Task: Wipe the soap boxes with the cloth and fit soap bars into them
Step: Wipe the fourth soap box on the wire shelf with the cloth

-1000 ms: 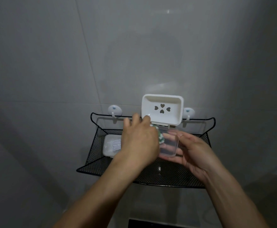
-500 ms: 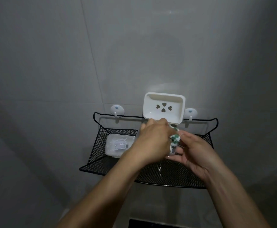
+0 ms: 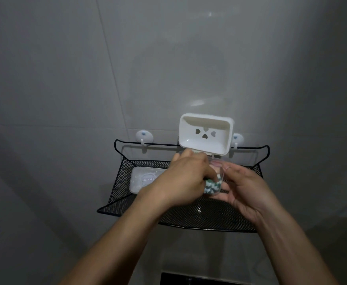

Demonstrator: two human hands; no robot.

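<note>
Grey tiled wall; left hand presses cloth into clear box, right hand cupping.

We find only one piece of writing: small dark lettering printed on the lid of the translucent rectangular plastic soap box lying in the black wire-mesh wall basket. It faces away from us, upside down, and we cannot read it reliably.

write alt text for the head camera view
Left hand rubs a green-and-white cloth inside a clear soap box held by the right hand, over a black mesh shelf; a white lid stands open behind.
</note>
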